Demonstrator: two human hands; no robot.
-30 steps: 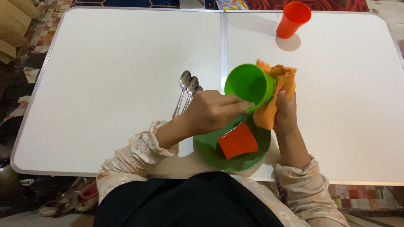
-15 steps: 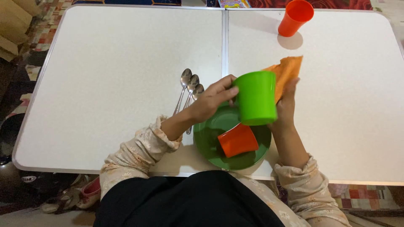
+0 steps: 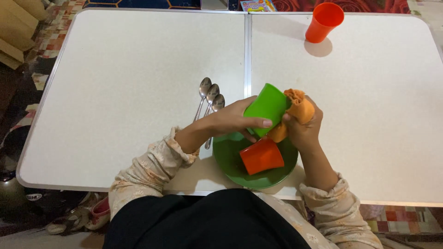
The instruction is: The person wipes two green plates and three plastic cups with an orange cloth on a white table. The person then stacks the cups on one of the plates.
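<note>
My left hand (image 3: 235,121) grips a green plastic cup (image 3: 266,108), tilted with its mouth toward the right. My right hand (image 3: 302,129) holds a bunched orange cloth (image 3: 297,108) pressed against the cup's mouth. Both hands hover over a green plate (image 3: 230,161) near the table's front edge. An orange cup (image 3: 261,156) lies on its side on that plate.
Three metal spoons (image 3: 208,99) lie side by side left of the hands. Another orange cup (image 3: 324,21) stands upright at the far right of the white folding table (image 3: 115,83). A colourful packet (image 3: 257,5) sits beyond the far edge.
The green cup went from mouth up to upside down, then tilted with its mouth to the right. The cloth, spread flat behind it, is now bunched at the cup's mouth.
</note>
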